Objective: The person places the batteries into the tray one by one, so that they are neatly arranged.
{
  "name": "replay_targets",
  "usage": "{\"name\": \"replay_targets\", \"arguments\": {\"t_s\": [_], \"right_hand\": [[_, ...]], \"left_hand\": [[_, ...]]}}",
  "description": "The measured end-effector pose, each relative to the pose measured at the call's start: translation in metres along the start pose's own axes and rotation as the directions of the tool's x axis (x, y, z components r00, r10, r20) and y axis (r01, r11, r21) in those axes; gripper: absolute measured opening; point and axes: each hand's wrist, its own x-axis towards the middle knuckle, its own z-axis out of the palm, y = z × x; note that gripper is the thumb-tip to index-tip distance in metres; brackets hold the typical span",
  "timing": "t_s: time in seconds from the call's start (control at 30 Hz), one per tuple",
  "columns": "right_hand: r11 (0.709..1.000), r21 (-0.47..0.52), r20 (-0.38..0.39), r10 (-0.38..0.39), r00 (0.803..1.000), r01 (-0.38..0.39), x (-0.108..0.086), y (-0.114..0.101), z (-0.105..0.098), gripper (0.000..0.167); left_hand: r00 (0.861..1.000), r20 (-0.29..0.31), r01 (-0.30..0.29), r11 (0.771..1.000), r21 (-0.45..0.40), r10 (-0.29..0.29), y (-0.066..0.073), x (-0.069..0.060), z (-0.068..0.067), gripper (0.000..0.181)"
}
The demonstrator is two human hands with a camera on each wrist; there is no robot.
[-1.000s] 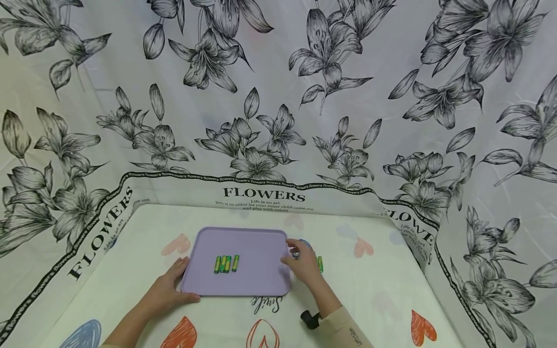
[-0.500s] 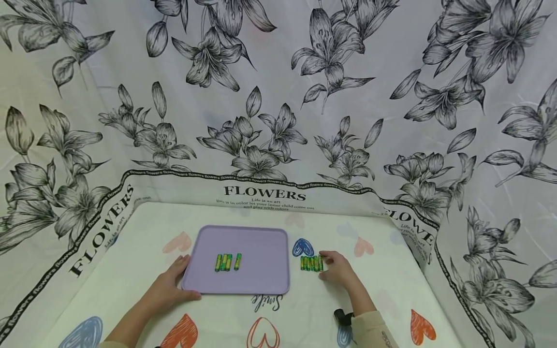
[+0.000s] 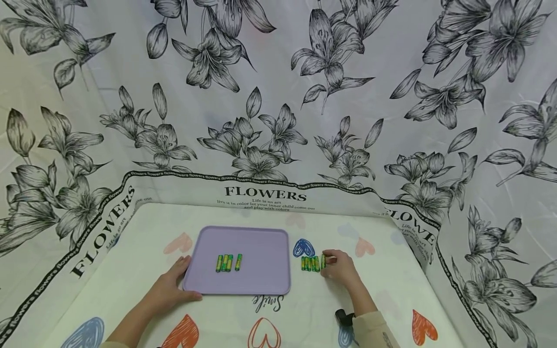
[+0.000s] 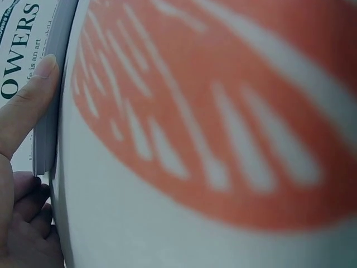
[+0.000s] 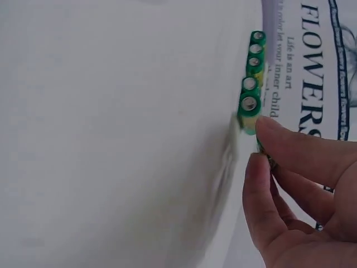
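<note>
A purple tray lies on the cloth, its near-left corner held by my left hand. In the left wrist view, the thumb lies along the tray's edge and the other fingers are partly hidden. Several green-and-yellow batteries lie side by side on the tray, with a single battery slightly apart to their right. Right of the tray is a row of similar batteries. My right hand pinches a battery at the row's right end; in the right wrist view fingers mostly hide it.
A white tablecloth printed with hearts covers the surface. White curtains with black flower drawings enclose it at the back and sides. A black wrist device sits at my right sleeve.
My right hand has moved right from the tray's right edge to the battery row, pinching the end battery and shifting it slightly right. The left hand stays at the tray.
</note>
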Motion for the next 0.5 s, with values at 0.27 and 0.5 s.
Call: {"name": "replay_targets", "arguments": {"t_s": [0.27,0.5], "right_hand": [[0.981,0.168,0.02,-0.106,0.994,0.102,-0.007,-0.043,0.008,0.06],[0.96,0.202,0.095,-0.218,0.971,0.195,-0.006,-0.087,0.056,0.059]], "left_hand": [[1.0,0.01,-0.002,1.0,-0.008,0.003,0.002,0.003,0.002,0.13],[1.0,0.006,0.007,1.0,0.008,-0.007,0.0,0.0,0.003,0.13]]}}
